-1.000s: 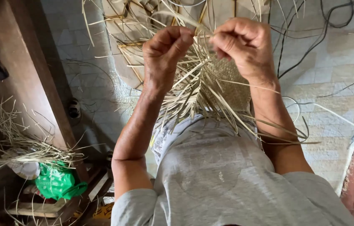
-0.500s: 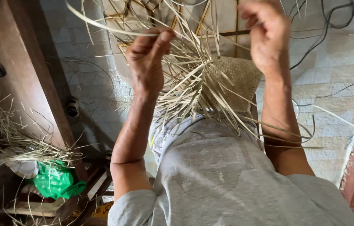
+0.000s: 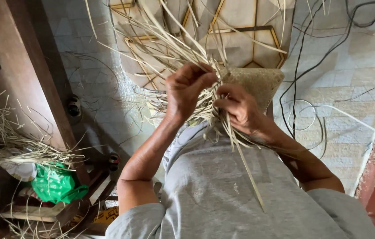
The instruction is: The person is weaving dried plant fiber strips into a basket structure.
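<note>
Straw strips (image 3: 183, 48) in both curled hands (image 3: 214, 99)

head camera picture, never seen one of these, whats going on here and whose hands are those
There is no machine here: a person wears a camera on the head, and it looks down over their own grey shirt at their two bare hands. So the arms that reach in from the bottom of the picture belong to the wearer.

The left hand and the right hand both have their grip closed on pale straw strips, which fan out loose in many directions. The strips run into a woven straw piece, with its finished part just beyond the right hand.

Below is a pale tiled floor with dark cables lying on it. At the left, a loose heap of straw rests by a dark wooden post, with a green plastic bag under it.
</note>
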